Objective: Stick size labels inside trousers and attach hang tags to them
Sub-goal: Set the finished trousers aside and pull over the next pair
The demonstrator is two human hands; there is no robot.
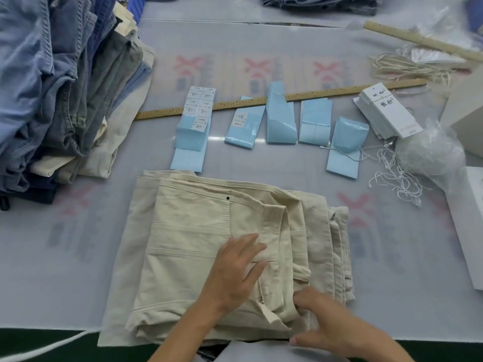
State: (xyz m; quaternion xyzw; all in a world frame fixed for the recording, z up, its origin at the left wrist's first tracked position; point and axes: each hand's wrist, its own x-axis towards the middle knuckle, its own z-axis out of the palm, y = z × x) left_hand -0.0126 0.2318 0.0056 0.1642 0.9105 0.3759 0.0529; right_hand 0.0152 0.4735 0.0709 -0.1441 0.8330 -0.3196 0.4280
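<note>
A stack of folded cream trousers [188, 244] lies on the table in front of me. My left hand [236, 270] rests flat on the top pair near the fly, fingers straight and spread. My right hand [329, 320] grips the waistband edge of the stack at the near right, fingers curled into the fabric. Beyond the trousers lie several strips of blue backing paper with white size labels [196, 111]. A pile of white hang tags [386, 111] sits at the right, with loose white tag strings [392, 173] beside it.
A tall pile of blue, grey and cream trousers [60, 82] fills the left side. Two wooden rulers [274, 99] lie across the back. A clear bag of strings [431, 152], beige cords [407, 66] and white boxes [467, 113] crowd the right edge.
</note>
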